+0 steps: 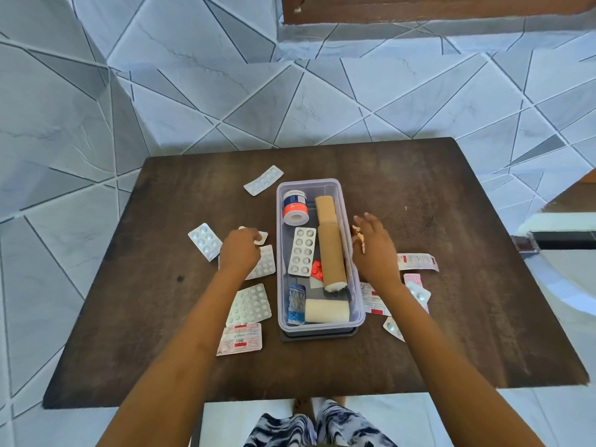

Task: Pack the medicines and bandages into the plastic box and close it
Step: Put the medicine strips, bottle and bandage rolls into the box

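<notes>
Standing over a dark wooden counter (451, 317), a person packs a first-aid kit, working both hands on either side of a clear plastic box (353, 253) set at its middle. The box, open and resting on what appears to be its dark lid (319, 335), already holds a long tan bandage roll (332, 253), a white bandage roll (326, 310), a tape roll with a red-and-blue label (295, 206) and a silver blister strip (302, 251). More strips lie scattered on both sides, a large white-tablet blister pack (249, 304) among them. The left hand (240, 250) has its grip curled onto a small blister piece (260, 237) just left of the box; the right hand (375, 250), fingers loosely spread, pinches a crumpled foil strip (358, 237) beside the right wall. Best practice now is probably to lay flat strips along the free floor beside the rolls, keeping everything below the rim so the lid can seat.
</notes>
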Action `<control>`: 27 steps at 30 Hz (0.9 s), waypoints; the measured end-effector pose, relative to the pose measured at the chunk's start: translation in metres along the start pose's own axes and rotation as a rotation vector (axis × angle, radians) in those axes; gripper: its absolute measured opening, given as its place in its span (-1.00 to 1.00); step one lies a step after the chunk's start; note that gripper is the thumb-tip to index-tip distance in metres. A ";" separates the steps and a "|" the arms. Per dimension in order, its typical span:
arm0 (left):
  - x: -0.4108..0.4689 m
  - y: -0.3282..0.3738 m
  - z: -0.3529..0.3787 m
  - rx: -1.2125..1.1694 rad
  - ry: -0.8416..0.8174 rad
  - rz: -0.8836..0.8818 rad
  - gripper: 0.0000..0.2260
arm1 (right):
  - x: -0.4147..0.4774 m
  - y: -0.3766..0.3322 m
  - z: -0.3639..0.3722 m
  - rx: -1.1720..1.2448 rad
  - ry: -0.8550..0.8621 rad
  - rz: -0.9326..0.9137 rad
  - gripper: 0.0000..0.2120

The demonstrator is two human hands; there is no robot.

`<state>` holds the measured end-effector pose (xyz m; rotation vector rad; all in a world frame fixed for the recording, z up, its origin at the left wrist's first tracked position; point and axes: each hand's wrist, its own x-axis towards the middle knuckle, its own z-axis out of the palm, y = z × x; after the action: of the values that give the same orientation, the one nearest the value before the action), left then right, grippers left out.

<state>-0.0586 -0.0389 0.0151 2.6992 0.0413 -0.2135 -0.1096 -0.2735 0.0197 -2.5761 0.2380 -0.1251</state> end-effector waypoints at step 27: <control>0.007 0.052 -0.056 -0.380 0.207 -0.046 -0.73 | 0.029 -0.017 -0.054 0.423 0.278 0.219 -0.55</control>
<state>-0.0402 -0.0622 0.0861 2.3315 0.1861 0.0574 -0.0858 -0.2928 0.0753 -2.0928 0.5336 -0.4071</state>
